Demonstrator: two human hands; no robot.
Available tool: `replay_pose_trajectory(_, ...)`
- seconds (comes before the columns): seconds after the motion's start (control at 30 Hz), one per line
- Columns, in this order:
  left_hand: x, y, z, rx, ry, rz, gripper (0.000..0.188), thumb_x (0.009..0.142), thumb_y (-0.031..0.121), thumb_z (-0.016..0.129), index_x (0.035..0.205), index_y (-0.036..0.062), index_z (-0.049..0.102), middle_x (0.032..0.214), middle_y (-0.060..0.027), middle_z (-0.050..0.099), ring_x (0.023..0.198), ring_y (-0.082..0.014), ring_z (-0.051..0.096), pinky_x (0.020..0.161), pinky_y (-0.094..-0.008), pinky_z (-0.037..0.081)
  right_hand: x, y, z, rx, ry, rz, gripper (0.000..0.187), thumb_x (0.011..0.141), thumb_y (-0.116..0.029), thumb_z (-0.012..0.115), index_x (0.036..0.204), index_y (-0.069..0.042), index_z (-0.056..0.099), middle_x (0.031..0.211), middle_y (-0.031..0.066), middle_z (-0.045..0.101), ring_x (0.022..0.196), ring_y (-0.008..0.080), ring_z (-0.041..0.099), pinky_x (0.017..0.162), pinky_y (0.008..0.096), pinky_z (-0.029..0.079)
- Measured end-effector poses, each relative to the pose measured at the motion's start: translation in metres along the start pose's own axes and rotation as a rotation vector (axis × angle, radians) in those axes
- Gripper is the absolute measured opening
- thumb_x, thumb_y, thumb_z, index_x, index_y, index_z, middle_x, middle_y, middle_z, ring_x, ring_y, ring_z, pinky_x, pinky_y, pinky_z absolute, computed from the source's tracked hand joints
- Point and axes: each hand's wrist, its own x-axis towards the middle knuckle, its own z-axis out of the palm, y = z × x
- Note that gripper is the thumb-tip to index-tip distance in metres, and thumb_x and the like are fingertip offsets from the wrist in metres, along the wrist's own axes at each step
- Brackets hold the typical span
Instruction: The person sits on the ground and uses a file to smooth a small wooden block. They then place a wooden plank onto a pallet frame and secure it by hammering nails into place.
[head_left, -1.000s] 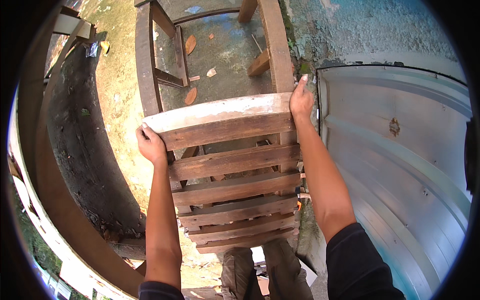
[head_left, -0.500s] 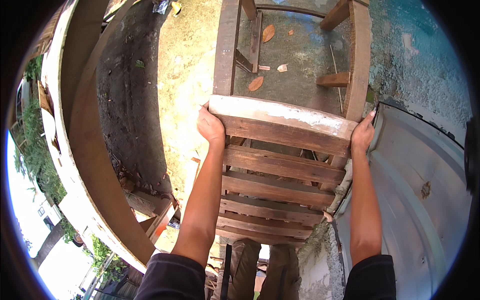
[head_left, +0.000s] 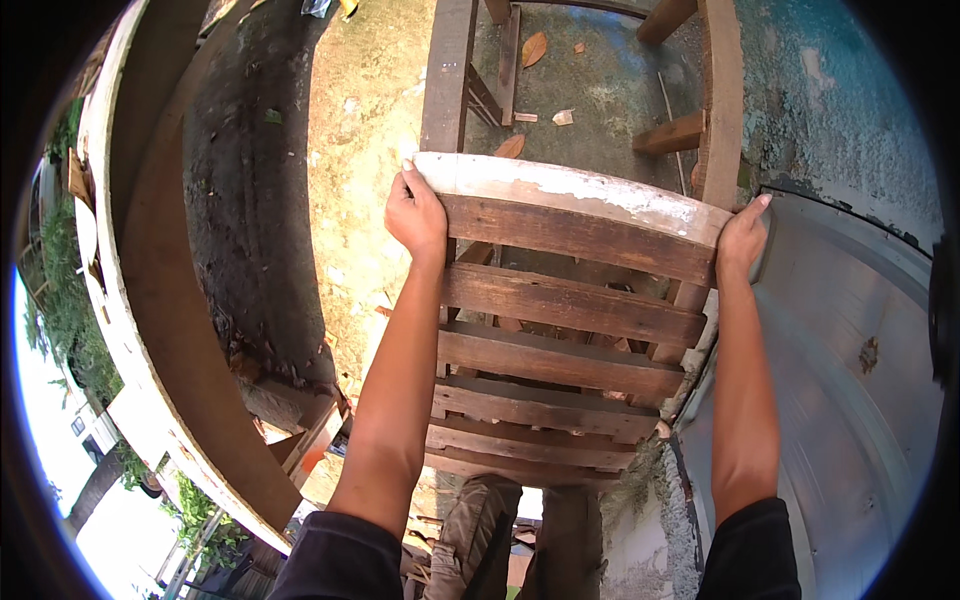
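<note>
A slatted wooden panel (head_left: 575, 240) stretches from my legs up to the middle of the view. Its far edge piece is pale with worn white paint, and the slats below are dark brown with gaps between them. At the left end of that far edge, my left hand (head_left: 416, 215) is closed around the wood, thumb along the top corner. My right hand (head_left: 741, 240) grips the opposite end, thumb pointing outward; its fingers are partly hidden behind the wood. Beyond the panel is a brown wooden frame (head_left: 446, 90) with side rails and short crosspieces, partly covered by the panel.
A grey metal sheet (head_left: 840, 400) and a peeling blue wall (head_left: 830, 120) flank the right side. A large curved board (head_left: 165, 260) stands at the left. Dry leaves (head_left: 535, 48) lie on the concrete floor (head_left: 365, 130). Scrap wood (head_left: 310, 430) sits at the lower left.
The panel's far edge has shifted upward in the view, with both hands still on it. It covers more of the frame and a leaf behind. The surroundings shift slightly too.
</note>
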Motion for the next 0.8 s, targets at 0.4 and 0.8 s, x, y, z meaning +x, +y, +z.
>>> replay_pose_trajectory(0.4,0.005,-0.033,0.007,-0.007,0.068,0.218,0.044,0.087,0.036,0.06,0.111,0.0031,0.074,0.1,-0.0236,0.073,0.095,-0.0387,0.07,0.088,-0.0438,0.052,-0.024,0.036,-0.025,0.142,-0.039,-0.237,0.065,0.101,-0.052,0.039,0.112,0.004,0.071,0.111,0.0286,0.069,0.11,0.0427,0.064,0.098,0.0456,0.046)
replay_pose_trajectory(0.8,0.031,-0.021,0.016,0.034,-0.037,0.254,0.038,0.094,0.036,0.06,0.112,0.0058,0.075,0.102,-0.0236,0.072,0.097,-0.0375,0.07,0.089,-0.0422,0.052,0.003,0.051,0.001,0.247,0.035,-0.319,0.037,0.09,-0.038,0.069,0.117,-0.014,0.074,0.111,0.0186,0.073,0.106,0.0329,0.069,0.095,0.0394,0.05)
